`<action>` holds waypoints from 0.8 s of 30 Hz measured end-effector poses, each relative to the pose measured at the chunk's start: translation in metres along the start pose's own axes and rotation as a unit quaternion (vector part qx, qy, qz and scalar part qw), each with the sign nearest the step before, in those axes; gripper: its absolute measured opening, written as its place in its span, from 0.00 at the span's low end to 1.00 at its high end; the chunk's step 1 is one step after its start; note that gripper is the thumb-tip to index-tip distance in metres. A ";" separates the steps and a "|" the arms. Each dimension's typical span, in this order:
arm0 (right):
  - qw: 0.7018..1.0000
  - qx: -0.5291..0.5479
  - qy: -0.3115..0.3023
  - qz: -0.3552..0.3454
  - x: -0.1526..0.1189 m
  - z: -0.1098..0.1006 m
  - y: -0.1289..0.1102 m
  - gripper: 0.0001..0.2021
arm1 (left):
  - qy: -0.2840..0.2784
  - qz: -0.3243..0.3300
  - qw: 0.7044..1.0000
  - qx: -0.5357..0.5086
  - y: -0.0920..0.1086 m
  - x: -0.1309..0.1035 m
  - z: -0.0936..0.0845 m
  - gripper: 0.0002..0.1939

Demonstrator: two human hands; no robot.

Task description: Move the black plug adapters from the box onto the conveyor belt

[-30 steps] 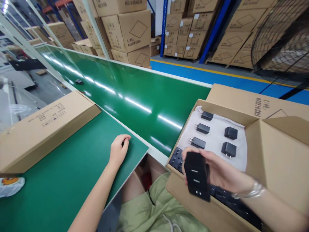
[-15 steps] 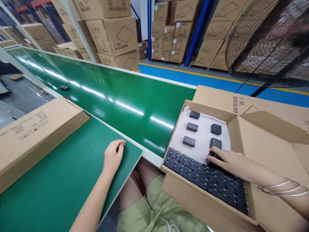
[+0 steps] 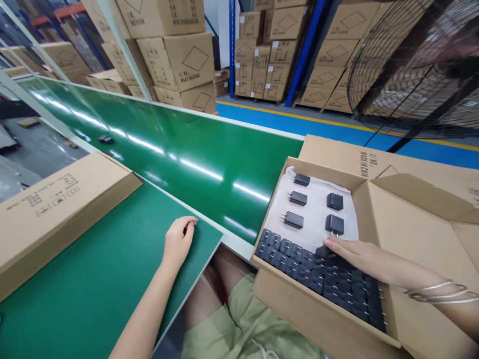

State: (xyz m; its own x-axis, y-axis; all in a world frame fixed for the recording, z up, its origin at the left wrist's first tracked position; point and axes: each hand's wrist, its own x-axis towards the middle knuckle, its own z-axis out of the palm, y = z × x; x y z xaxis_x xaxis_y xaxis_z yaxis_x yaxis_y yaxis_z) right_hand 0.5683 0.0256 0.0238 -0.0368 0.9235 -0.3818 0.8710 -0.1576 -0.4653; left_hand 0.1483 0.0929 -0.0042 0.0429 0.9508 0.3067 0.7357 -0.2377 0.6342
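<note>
While left hand (image 3: 178,242) lies curled narrow by green table (image 3: 93,269) corner, right hand (image 3: 362,255) stretches over packed black chargers (image 3: 294,267) inside carton (image 3: 329,173), can't tell grip; wide gaps separate loose chargers (image 3: 335,201) on white sheet (image 3: 316,209).

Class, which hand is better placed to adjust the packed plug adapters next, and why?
Probably the right hand: it is over the packed plug adapters in the open carton. The left hand rests outside, on the green tabletop.

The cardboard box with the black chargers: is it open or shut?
Open. The cardboard box has its right flap spread outward, and black chargers show inside.
</note>
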 end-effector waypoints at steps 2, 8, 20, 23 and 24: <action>0.998 0.025 -0.061 0.000 0.000 -0.006 -0.004 0.25 | 0.000 -0.001 1.000 -0.001 -0.001 0.000 0.000 0.13; 0.993 0.098 -0.056 -0.043 -0.004 -0.012 -0.014 0.20 | 0.003 0.005 1.000 -0.003 -0.003 -0.001 0.003 0.13; 0.993 0.095 -0.049 -0.042 -0.001 -0.011 -0.012 0.21 | -0.007 -0.007 0.999 -0.041 -0.007 -0.004 0.005 0.12; 0.997 0.055 0.015 -0.061 0.009 0.000 -0.011 0.22 | 0.004 -0.010 0.999 -0.044 -0.005 -0.005 0.008 0.12; 0.994 0.046 0.044 -0.087 0.014 0.008 -0.013 0.21 | 0.010 -0.010 0.999 -0.040 -0.004 -0.006 0.009 0.13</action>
State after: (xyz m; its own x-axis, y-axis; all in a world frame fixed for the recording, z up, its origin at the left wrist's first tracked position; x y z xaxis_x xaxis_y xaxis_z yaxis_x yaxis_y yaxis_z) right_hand 0.5523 0.0378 0.0187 -0.1375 0.9657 -0.2201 0.8062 -0.0200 -0.5913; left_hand 0.1507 0.0901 -0.0150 0.0145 0.9514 0.3076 0.6797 -0.2350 0.6948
